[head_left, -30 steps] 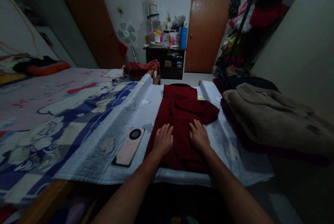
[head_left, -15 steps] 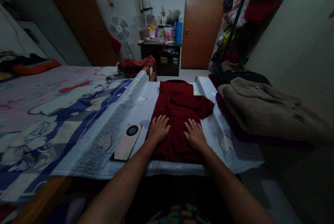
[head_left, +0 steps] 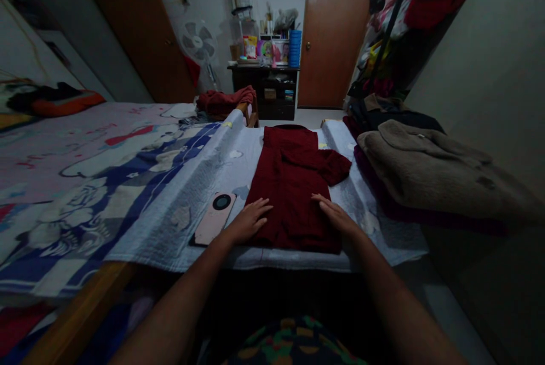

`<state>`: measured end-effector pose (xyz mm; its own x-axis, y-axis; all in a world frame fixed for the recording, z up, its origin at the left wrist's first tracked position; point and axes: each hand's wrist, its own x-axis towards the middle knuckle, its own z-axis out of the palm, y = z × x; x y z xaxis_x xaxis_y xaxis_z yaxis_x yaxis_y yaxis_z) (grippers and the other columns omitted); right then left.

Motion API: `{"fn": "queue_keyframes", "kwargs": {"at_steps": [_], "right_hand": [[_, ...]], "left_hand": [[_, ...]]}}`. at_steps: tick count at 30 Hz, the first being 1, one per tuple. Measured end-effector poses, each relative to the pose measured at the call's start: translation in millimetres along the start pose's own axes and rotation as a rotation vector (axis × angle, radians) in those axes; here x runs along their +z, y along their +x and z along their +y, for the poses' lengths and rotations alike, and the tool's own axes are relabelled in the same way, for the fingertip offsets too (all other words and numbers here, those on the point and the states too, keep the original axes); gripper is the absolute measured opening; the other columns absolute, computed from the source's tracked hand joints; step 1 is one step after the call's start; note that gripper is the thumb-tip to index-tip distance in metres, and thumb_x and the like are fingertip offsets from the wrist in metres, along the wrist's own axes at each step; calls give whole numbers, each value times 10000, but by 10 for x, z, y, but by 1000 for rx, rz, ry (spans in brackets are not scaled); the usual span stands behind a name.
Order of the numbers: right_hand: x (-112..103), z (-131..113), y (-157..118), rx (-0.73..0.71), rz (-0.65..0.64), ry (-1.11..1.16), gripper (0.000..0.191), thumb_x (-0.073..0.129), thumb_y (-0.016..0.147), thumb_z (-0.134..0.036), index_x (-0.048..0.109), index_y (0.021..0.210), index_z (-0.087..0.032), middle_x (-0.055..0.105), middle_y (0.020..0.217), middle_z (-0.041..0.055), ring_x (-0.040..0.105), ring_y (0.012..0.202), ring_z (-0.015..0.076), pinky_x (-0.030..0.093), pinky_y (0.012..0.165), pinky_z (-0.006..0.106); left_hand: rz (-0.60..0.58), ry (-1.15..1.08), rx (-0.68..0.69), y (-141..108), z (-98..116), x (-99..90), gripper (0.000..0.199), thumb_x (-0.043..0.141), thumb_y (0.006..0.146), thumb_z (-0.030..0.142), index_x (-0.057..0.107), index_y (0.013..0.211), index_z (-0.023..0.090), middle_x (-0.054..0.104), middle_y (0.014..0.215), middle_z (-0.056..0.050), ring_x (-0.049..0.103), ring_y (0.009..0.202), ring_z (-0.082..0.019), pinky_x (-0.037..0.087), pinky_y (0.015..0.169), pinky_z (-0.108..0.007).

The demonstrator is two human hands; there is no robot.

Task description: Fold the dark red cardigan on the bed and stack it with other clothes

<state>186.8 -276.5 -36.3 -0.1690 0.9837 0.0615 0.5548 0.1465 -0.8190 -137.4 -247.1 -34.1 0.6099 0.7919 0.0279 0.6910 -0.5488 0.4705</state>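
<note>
A dark red garment (head_left: pixel 293 183), partly folded, lies on the pale quilted cloth (head_left: pixel 204 177) in front of me. One sleeve (head_left: pixel 336 165) sticks out from its right side. At the garment's lower left edge is my left hand (head_left: pixel 252 218), palm down with the fingers apart and holding nothing. My right hand (head_left: pixel 334 213) is at the right edge, turned somewhat on its side, fingers stretched over the cloth. Whether its fingertips touch the fabric, I cannot tell. A pink phone (head_left: pixel 216 218) with a round camera ring lies face down, left of my left hand.
On the right, a folded greyish-brown fleece garment (head_left: pixel 421 169) tops a clothes pile. A bed with a patterned blanket (head_left: pixel 106 183) is to the left. Reddish cloth (head_left: pixel 225 101) lies beyond. At the back stand a fan (head_left: pixel 198 41) and a dark cabinet (head_left: pixel 279 92).
Both hands have slid outward and toward me, to the garment's side edges. My right hand has turned from flat onto its side. The camera view has shifted slightly.
</note>
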Motion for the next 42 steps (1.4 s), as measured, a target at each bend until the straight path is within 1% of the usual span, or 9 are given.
{"fn": "queue_keyframes", "kwargs": {"at_steps": [7, 12, 19, 23, 26, 29, 34, 37, 42], "right_hand": [[-224, 14, -32, 71, 71, 408, 503, 305, 970, -467, 611, 1254, -188, 604, 1324, 83, 542, 1244, 219, 394, 1083, 390], [-201, 92, -37, 57, 36, 372, 418, 402, 940, -439, 612, 1251, -255, 586, 1350, 41, 507, 1275, 221, 350, 1109, 429], [-129, -1, -81, 85, -15, 226, 432, 428, 908, -340, 564, 1309, -252, 540, 1398, 40, 478, 1299, 222, 353, 1098, 424], [38, -25, -56, -15, 9, -81, 464, 499, 847, -267, 559, 1303, -217, 512, 1421, 66, 432, 1337, 219, 322, 1121, 418], [92, -156, 66, -40, 11, -344, 399, 499, 831, -198, 618, 1211, -169, 612, 1293, 104, 538, 1226, 230, 379, 1072, 387], [108, -367, 286, -29, 14, -501, 360, 430, 882, -177, 638, 1175, -152, 685, 1148, 113, 628, 1071, 226, 441, 990, 360], [266, -441, 664, -207, 40, -574, 445, 406, 929, -209, 507, 1353, -115, 478, 1440, 143, 392, 1365, 228, 323, 1118, 391], [376, -294, 739, -199, -29, -645, 508, 446, 938, -289, 438, 1414, -113, 346, 1528, 137, 260, 1434, 260, 260, 1149, 445], [330, -219, 773, -162, -132, -697, 555, 495, 920, -384, 445, 1414, -136, 322, 1542, 124, 273, 1425, 281, 251, 1143, 442]], "left_hand": [[229, -534, -239, -16, -155, -317, 448, 376, 880, 288, 603, 1248, 167, 661, 1236, -64, 606, 1140, -204, 459, 1018, -400], [274, -190, -75, -5, -53, -176, 390, 389, 898, 257, 618, 1206, 194, 593, 1342, -65, 491, 1293, -201, 353, 1122, -432], [90, 228, 26, 10, 335, 271, 500, 456, 928, 326, 434, 1410, 193, 365, 1533, -78, 294, 1427, -226, 260, 1163, -446], [38, 286, 20, 42, 408, 171, 539, 495, 904, 358, 422, 1418, 213, 379, 1525, -82, 341, 1400, -252, 334, 1110, -443], [-5, 284, 52, 201, 417, -37, 389, 491, 901, 322, 573, 1268, 221, 581, 1343, -88, 524, 1242, -236, 436, 1005, -385], [28, 312, 73, 488, 341, -191, 309, 405, 933, 231, 653, 1116, 205, 666, 1188, -88, 599, 1121, -204, 453, 976, -344], [182, 448, 32, 912, -25, -115, 446, 464, 927, 297, 509, 1338, 131, 404, 1499, -138, 342, 1396, -269, 289, 1138, -427], [139, 476, -10, 970, -218, 34, 556, 460, 931, 420, 437, 1409, 137, 380, 1514, -144, 313, 1409, -303, 283, 1132, -456], [141, 453, 4, 963, -301, 33, 582, 463, 914, 490, 442, 1412, 189, 427, 1486, -127, 382, 1357, -317, 329, 1081, -465]]}}
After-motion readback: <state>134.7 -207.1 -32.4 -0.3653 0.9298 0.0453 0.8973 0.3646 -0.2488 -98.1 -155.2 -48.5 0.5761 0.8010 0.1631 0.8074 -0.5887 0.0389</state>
